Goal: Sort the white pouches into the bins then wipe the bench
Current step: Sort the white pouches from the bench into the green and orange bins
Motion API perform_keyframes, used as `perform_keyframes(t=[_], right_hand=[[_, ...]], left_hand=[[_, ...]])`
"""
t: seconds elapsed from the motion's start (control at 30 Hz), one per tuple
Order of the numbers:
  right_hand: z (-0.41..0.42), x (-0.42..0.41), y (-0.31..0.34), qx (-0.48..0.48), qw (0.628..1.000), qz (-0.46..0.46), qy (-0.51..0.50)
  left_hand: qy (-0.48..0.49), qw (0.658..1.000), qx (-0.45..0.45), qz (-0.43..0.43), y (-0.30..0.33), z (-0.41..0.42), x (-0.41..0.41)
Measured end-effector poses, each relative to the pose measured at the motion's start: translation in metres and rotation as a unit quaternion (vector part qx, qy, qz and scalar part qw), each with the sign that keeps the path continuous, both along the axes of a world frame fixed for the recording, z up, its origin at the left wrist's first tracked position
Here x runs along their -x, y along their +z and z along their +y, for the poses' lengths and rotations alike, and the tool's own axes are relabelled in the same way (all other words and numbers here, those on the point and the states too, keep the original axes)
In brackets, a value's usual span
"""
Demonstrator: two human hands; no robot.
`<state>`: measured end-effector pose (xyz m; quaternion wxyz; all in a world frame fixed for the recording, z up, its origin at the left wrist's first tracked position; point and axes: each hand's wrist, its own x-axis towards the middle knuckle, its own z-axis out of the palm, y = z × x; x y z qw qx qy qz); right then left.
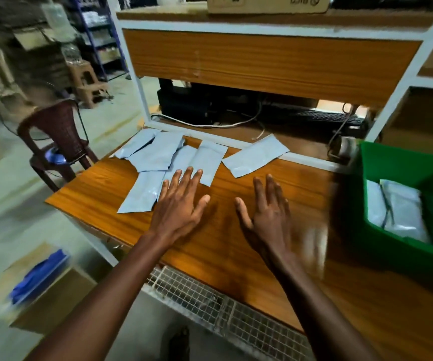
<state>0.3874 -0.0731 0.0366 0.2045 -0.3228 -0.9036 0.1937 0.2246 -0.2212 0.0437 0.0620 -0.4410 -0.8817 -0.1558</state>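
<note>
The sorting looks only partly done: a few white pouches [397, 209] lie in the green bin [402, 162], about six loose pouches [158, 155] remain on the wooden bench [225, 246], unwiped, with left hand [181, 201] and right hand [270, 212] spread wide, empty.

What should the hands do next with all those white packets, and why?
Probably lower the left hand onto the nearest white pouch and grip it. Both hands are open and empty, several pouches lie loose on the bench, and the green bin already holds some.
</note>
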Motion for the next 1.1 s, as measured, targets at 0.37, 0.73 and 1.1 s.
perform_keyframes(t=[0.37, 0.73, 1.1], right_hand=[[0.025, 0.166, -0.037, 0.022, 0.988, -0.034, -0.149], [0.08, 0.21, -0.064, 0.064, 0.969, -0.076, -0.225], [0.168, 0.271, -0.081, 0.054, 0.955, -0.107, -0.27]], left_hand=[[-0.099, 0.994, 0.036, -0.022, -0.048, 0.07, 0.168], [-0.138, 0.987, 0.062, -0.056, -0.084, 0.153, 0.199], [-0.098, 0.989, 0.104, -0.048, -0.113, 0.207, 0.223]])
